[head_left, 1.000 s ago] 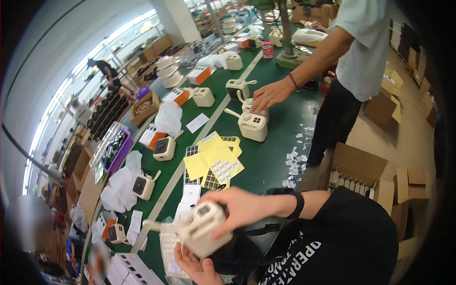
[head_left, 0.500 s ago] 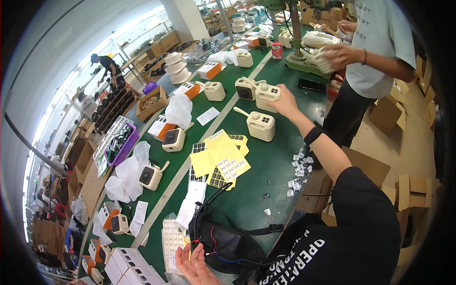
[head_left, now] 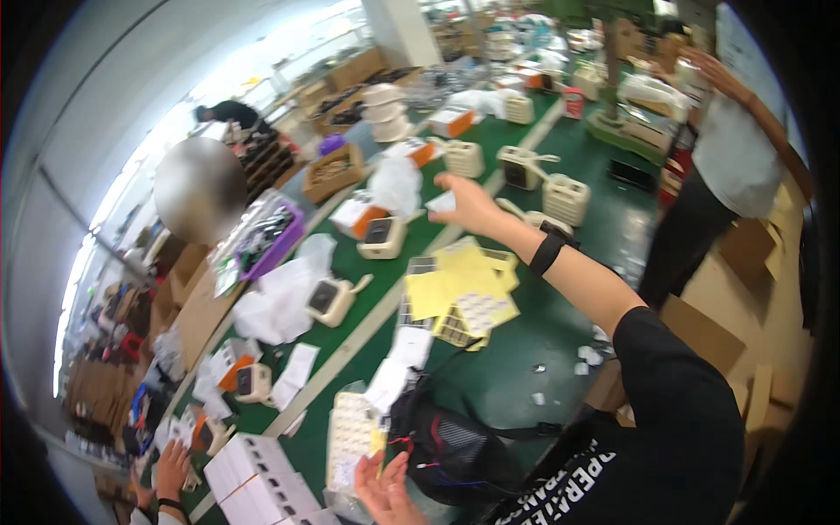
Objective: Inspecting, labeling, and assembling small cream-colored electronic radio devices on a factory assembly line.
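My right hand (head_left: 470,205) reaches over the green table, fingers apart, with a white paper slip (head_left: 443,202) beneath and beside the fingertips. Just beyond it stands a cream box-shaped device (head_left: 464,159) with ribbed sides. Right of the hand are a cream device with a dark front (head_left: 520,168) and a ribbed one (head_left: 567,199); another cream device (head_left: 538,219) is partly hidden by my forearm. My left hand (head_left: 385,490), fingers bent and apart, is beside a black mesh bag (head_left: 464,455) with thin red and blue wires. I see nothing held in it.
Yellow sticker sheets (head_left: 459,280) lie mid-table. More cream devices (head_left: 331,302), white wrapping (head_left: 284,302) and a purple basket (head_left: 293,232) line the left. White boxes (head_left: 254,481) stand near a co-worker's hand (head_left: 171,468). Another person (head_left: 744,157) holds a pale object at right.
My right hand has let go of a cream device and moved left over the slip. The view has swung, shifting the scene rightward. A co-worker's hand shows at lower left.
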Motion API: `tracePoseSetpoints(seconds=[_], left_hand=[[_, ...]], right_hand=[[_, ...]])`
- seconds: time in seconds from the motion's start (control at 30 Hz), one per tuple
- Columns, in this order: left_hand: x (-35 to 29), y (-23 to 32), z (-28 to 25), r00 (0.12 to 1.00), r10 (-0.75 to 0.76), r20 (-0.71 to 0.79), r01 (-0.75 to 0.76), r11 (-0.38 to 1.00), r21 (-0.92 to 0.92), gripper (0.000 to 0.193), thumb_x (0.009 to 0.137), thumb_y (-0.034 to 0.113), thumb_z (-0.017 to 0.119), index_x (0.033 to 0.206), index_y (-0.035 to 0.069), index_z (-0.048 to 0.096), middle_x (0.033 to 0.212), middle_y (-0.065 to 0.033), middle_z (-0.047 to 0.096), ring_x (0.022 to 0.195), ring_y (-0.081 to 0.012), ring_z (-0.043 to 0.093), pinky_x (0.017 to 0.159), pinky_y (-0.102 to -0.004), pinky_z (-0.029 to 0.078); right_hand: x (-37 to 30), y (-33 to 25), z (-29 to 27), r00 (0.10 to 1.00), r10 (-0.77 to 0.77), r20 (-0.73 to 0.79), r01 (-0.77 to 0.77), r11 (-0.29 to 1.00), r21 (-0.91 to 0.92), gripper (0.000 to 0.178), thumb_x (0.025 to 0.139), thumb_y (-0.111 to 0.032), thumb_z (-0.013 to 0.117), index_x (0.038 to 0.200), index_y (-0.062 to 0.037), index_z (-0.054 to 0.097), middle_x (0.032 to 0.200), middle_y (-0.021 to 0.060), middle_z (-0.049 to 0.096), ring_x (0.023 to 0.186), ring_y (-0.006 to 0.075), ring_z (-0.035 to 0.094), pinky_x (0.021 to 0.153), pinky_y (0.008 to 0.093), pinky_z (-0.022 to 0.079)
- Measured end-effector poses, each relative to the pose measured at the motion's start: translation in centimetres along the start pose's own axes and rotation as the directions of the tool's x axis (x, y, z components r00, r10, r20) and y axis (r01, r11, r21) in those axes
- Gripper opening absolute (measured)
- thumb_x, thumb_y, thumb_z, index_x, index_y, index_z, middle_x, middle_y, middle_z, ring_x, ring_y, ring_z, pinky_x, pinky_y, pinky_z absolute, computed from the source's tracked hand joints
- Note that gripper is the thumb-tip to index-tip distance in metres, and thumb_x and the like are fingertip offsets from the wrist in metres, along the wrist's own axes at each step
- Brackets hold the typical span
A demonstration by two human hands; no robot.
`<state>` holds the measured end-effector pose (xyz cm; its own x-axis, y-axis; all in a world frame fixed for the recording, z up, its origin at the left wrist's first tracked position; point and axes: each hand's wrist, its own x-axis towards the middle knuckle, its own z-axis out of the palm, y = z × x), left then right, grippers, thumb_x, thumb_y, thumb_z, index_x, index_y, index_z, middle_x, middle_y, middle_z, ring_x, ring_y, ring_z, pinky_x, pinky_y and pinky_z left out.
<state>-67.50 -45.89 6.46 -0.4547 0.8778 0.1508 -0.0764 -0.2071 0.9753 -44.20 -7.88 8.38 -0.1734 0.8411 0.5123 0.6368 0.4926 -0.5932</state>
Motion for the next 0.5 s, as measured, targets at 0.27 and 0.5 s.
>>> tracePoseSetpoints(seconds=[0.27, 0.5], left_hand=[[-1.5, 0.9, -2.0, 0.998, -0.055, -0.042, 0.052, 0.996, -0.075, 0.050, 0.089, 0.004, 0.049, 0.132, 0.002, 0.025, 0.129, -0.0092, 0.036, 0.114, -0.0198, 0.047, 0.095, -0.0316, 0.035], [-2.2, -0.7, -2.8, 0.976, -0.048, -0.213, 0.028, 0.995, -0.095, 0.049, 0.090, 0.006, 0.049, 0.133, 0.003, 0.026, 0.127, -0.0088, 0.037, 0.111, -0.0175, 0.048, 0.093, -0.0276, 0.037]], right_hand=[[4.4, 6.9, 12.5, 0.983, -0.049, 0.175, 0.005, 0.970, 0.244, 0.079, 0.058, -0.032, 0.079, 0.121, -0.0025, 0.042, 0.105, 0.0116, 0.056, 0.089, 0.0213, 0.057, 0.075, 0.0314, 0.047], [7.3, -7.4, 25.2, 0.923, -0.314, 0.224, 0.176, 0.860, 0.480, 0.081, 0.055, -0.026, 0.079, 0.122, -0.0021, 0.040, 0.108, 0.0154, 0.054, 0.097, 0.0261, 0.054, 0.083, 0.0350, 0.044]])
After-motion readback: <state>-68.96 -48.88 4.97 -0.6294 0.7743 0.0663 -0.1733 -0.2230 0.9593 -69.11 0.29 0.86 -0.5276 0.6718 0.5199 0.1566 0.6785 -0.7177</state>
